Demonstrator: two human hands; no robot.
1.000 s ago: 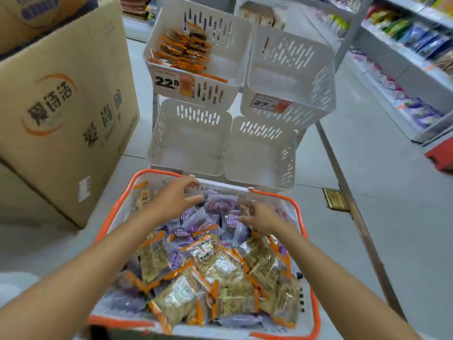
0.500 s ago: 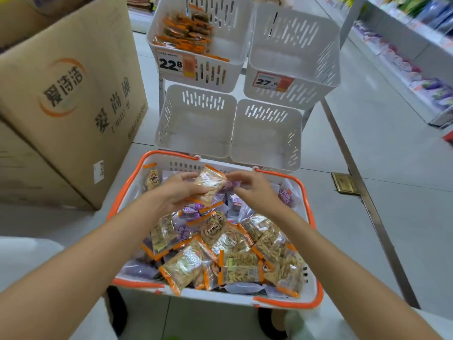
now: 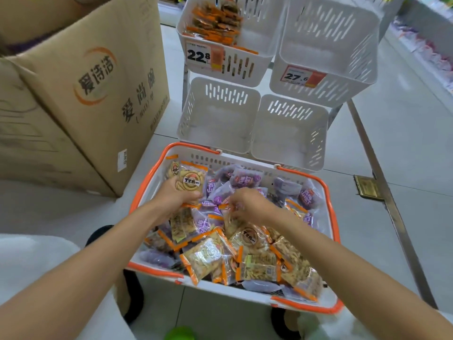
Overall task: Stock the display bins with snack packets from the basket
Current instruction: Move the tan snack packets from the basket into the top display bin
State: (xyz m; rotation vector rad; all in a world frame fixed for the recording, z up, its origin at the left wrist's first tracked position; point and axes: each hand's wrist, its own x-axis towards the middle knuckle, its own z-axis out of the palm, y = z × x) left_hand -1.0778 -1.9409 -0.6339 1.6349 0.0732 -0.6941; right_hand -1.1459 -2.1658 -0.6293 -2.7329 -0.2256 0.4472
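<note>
1. A yellow snack packet (image 3: 191, 180) is being gripped by the left hand (image 3: 172, 196), lifted at the basket's (image 3: 329, 192) 11 o'clock corner.
2. The right hand (image 3: 248, 204) is being held, fingers curled, among the heaped packets (image 3: 245, 253) at the centre (whether one is being pinched cannot be told).
3. Four white bins (image 3: 218, 116) are being shown at 12 o'clock; orange packets (image 3: 215, 20) are being kept in the upper-left bin (image 3: 245, 69).

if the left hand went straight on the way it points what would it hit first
Probably the basket's far wall, just beyond the orange-edged packet the left hand grips. If it clears that rim, the empty lower left bin comes next; height is unclear.
</note>
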